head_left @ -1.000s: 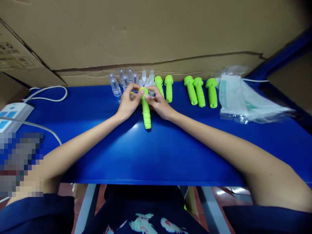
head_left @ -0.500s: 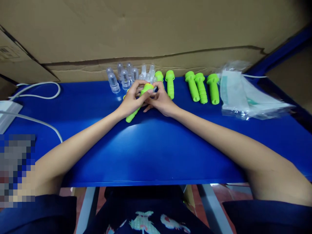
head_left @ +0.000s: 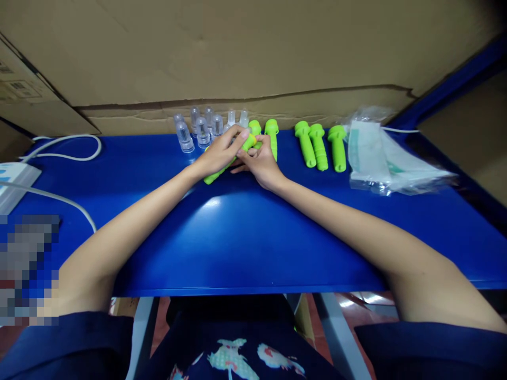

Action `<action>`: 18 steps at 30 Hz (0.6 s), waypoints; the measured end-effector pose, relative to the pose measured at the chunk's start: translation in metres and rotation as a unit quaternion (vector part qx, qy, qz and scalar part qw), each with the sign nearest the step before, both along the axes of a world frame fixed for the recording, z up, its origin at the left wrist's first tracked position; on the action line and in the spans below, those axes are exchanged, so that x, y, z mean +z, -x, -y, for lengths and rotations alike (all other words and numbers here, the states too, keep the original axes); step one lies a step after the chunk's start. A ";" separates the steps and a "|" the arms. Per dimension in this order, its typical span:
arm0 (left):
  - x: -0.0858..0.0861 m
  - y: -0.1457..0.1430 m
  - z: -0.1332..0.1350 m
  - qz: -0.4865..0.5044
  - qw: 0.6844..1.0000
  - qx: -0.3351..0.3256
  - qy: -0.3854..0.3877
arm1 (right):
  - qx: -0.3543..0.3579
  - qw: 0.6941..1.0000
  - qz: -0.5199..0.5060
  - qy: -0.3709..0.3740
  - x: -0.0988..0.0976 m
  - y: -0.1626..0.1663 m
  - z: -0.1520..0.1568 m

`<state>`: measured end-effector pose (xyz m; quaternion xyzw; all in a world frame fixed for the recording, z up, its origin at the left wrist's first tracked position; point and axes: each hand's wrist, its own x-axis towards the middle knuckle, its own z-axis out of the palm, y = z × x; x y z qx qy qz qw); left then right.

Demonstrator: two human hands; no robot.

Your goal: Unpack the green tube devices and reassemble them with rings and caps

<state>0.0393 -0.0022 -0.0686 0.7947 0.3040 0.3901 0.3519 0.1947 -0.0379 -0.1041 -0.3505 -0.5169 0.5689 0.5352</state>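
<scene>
My left hand (head_left: 216, 155) grips a bright green ribbed plastic handle (head_left: 212, 176), tilted so its narrow end points down-left over the blue table (head_left: 245, 232). My right hand (head_left: 261, 163) touches the handle's wide head end with its fingertips. Just behind my hands stand several clear plastic caps (head_left: 202, 129). More green handles lie at the back: two (head_left: 272, 136) right by my right hand, and three more (head_left: 319, 145) further right.
Clear plastic bags (head_left: 386, 158) holding white and green items lie at the back right. A white power strip (head_left: 13, 179) and white cable (head_left: 65, 150) sit at the left. Cardboard boxes (head_left: 237, 53) wall off the back of the table.
The green handle swung from pointing toward me to pointing down-left. Both hands shifted slightly toward the back with it, my left hand now wrapped over its shaft.
</scene>
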 end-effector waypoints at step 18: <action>-0.005 0.020 0.011 0.055 0.982 -0.077 0.164 | -0.019 0.997 0.071 0.002 0.004 -0.002 0.005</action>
